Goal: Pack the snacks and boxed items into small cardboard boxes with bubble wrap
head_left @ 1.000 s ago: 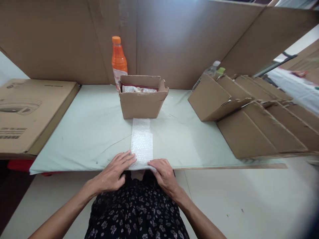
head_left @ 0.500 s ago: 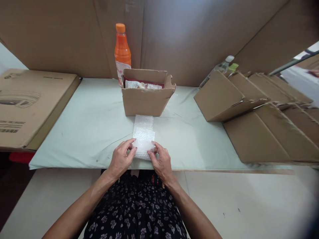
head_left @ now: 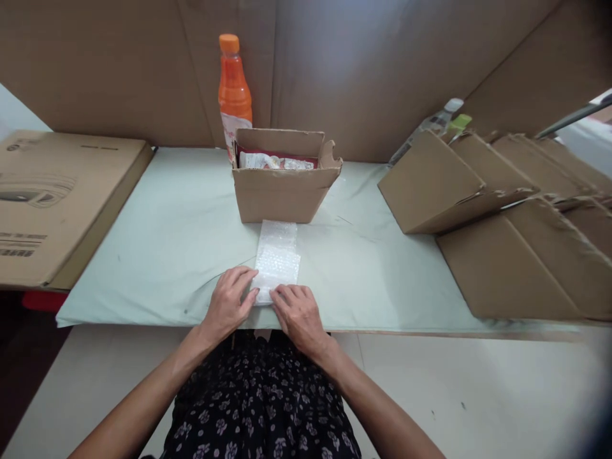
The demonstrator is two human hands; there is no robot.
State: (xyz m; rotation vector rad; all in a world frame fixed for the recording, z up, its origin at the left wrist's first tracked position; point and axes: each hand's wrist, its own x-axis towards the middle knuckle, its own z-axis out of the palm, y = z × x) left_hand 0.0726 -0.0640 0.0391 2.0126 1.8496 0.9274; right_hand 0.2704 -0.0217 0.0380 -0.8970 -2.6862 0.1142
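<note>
A strip of clear bubble wrap lies on the cloth-covered table in front of me, folded over itself at the near end. My left hand grips its left edge between thumb and fingers. Over the lower right corner, my right hand has its fingers bent and drawn together on the folded end; the fingertips are partly hidden. The far end of the wrap reaches the foot of an open cardboard box, which holds small white printed packets.
Behind the open box stands an orange bottle. A large flat carton lies at the left. Several empty-looking cardboard boxes lean in rows on the right, with a clear bottle behind them. Cardboard panels wall the back.
My right hand has shifted from the wrap's right edge to its near edge, turning palm down. My left hand stays at the left edge. The view has tilted slightly.
</note>
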